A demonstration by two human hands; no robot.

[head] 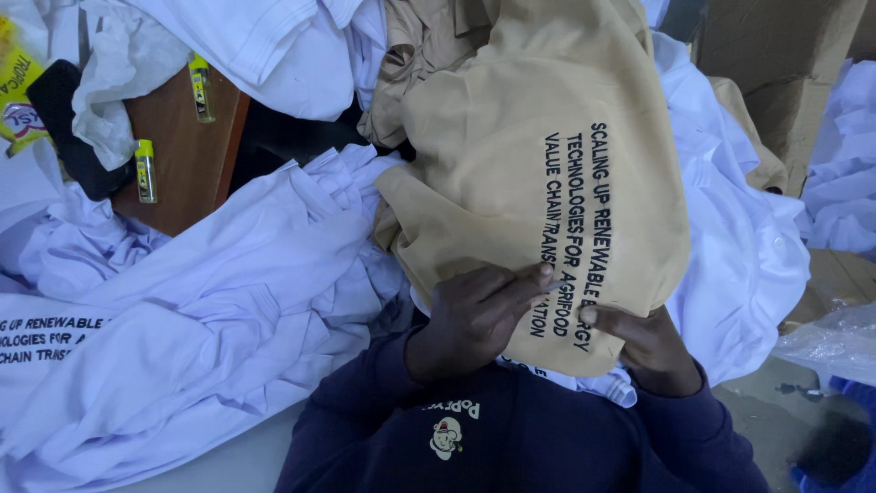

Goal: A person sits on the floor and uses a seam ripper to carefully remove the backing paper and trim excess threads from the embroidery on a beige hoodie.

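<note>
Tan cloth shirt (pixel 520 173) (soft, creased) — pinched by left hand (pixel 470 315) and right hand (pixel 643 342).

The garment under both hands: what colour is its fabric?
Tan garment with black lettering, clearest in the head view.

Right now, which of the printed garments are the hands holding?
The tan garment, gripped by the left hand and right hand; the white printed one lies untouched at left.

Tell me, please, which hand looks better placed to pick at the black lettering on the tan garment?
The left hand, probably: its fingers already lie on the tan garment beside the black lettering. The right hand grips the cloth's lower edge from beneath, seemingly steadying it.
</note>
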